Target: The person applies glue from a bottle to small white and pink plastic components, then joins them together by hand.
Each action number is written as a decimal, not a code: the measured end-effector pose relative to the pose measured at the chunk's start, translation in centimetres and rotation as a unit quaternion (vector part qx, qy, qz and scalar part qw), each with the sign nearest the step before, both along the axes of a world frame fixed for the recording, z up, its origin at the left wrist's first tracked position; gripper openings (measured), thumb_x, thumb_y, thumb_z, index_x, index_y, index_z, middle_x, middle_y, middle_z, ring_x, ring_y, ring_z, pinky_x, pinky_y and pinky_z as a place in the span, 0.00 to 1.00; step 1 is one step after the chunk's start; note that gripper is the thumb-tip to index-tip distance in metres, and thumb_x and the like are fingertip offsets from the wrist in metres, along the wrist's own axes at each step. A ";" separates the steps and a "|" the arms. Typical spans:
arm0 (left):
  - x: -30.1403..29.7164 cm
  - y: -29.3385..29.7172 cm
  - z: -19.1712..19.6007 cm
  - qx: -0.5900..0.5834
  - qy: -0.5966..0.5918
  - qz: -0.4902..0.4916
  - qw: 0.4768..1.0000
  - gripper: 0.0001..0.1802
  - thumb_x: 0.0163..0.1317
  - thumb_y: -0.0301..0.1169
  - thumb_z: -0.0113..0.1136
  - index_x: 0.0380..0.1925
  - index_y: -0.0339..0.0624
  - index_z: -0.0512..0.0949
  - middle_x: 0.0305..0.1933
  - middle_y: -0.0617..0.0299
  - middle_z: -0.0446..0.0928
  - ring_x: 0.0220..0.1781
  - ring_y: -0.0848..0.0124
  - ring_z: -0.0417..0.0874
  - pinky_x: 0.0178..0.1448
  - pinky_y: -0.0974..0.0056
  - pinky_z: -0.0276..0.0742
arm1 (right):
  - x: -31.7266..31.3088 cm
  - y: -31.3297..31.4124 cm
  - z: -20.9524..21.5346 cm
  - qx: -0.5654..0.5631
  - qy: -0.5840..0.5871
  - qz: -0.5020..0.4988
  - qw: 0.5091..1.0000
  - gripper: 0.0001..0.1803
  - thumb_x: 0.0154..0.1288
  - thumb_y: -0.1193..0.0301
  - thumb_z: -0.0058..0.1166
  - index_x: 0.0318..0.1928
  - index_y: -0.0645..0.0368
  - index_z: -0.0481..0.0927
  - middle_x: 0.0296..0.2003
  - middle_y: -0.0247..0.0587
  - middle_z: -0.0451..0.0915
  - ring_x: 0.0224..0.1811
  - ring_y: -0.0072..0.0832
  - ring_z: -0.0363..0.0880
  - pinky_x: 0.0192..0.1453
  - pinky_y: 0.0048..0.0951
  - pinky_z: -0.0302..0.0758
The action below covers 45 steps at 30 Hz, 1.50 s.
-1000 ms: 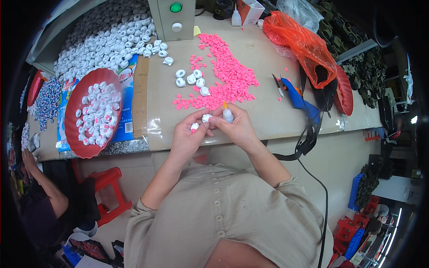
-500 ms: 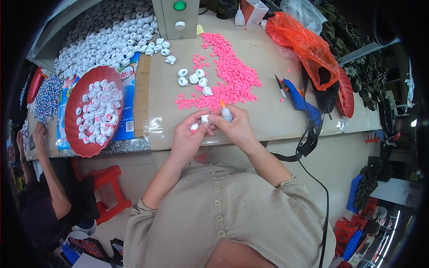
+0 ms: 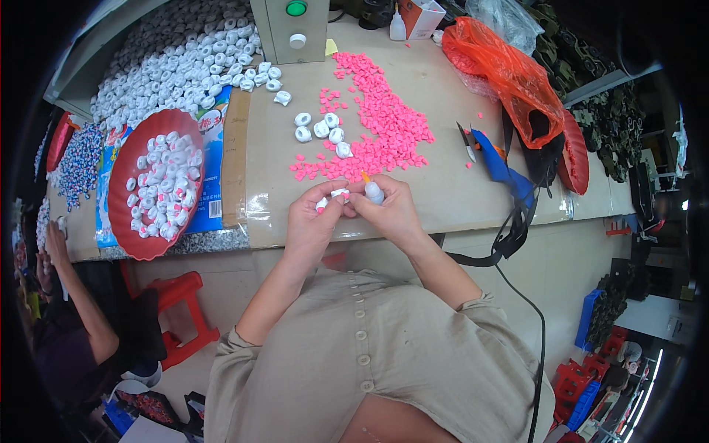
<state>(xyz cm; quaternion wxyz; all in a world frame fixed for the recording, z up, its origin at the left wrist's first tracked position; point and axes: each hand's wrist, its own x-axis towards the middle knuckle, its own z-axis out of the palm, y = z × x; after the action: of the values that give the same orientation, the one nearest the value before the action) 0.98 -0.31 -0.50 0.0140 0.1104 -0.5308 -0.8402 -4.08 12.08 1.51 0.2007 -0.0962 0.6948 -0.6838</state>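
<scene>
Just over the table's near edge, my left hand is closed on a small white rounded bead-like piece. A bit of pink shows on that piece now. A second white piece with pink on it rests against the same hand's fingers. My right hand holds a small white glue bottle with an orange tip pointing up, while its thumb and fingertip touch the first piece. Beyond my hands lie a spread of small pink pieces and several loose white pieces.
A red scalloped basin of white pieces stands left, before a large white heap. A grey box with a green button stands behind. Right are scissors, blue cloth and an orange bag. A co-worker's arm is far left.
Pink now shows on the white piece between my fingertips, where only white showed before. My hands have barely moved. The co-worker's hand at far left has shifted.
</scene>
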 end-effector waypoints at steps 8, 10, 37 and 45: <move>0.3 -0.9 1.3 0.052 -0.013 0.050 0.997 0.09 0.55 0.20 0.46 0.37 0.33 0.70 0.28 0.62 0.73 0.26 0.77 0.74 0.29 0.74 0.71 | -0.2 -0.2 -0.7 -0.024 -0.005 0.011 1.000 0.06 0.50 0.76 0.53 0.29 0.66 0.74 0.25 0.35 0.76 0.27 0.15 0.73 0.30 0.18 0.70; 1.3 -3.5 1.6 -0.017 0.023 0.142 0.989 0.09 0.54 0.20 0.47 0.37 0.36 0.70 0.25 0.65 0.71 0.19 0.81 0.70 0.20 0.76 0.66 | -0.2 0.6 -0.6 -0.015 0.045 -0.014 0.999 0.06 0.50 0.76 0.53 0.31 0.64 0.74 0.26 0.30 0.73 0.27 0.13 0.68 0.30 0.15 0.65; -4.9 4.9 -0.8 -0.347 0.095 0.245 0.900 0.13 0.56 0.20 0.35 0.42 0.34 0.62 0.46 0.50 0.63 0.49 0.59 0.65 0.53 0.62 0.61 | -1.9 3.0 -1.0 -0.229 -0.080 -0.039 0.969 0.14 0.61 0.69 0.43 0.46 0.62 0.63 0.33 0.40 0.72 0.34 0.27 0.74 0.36 0.31 0.75; -5.1 -2.2 1.8 -0.546 0.180 0.247 0.781 0.12 0.52 0.17 0.42 0.36 0.38 0.70 0.46 0.51 0.67 0.48 0.59 0.68 0.51 0.63 0.63 | -1.9 4.0 -1.1 -0.278 -0.122 -0.052 0.951 0.16 0.61 0.71 0.39 0.49 0.63 0.62 0.34 0.42 0.72 0.35 0.30 0.74 0.36 0.30 0.75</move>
<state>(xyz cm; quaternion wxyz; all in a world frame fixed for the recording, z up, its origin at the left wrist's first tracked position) -4.10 -2.46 1.25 0.3738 0.0584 -0.8429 -0.3826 -5.97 16.11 0.41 0.2130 -0.0275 0.4513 -0.8661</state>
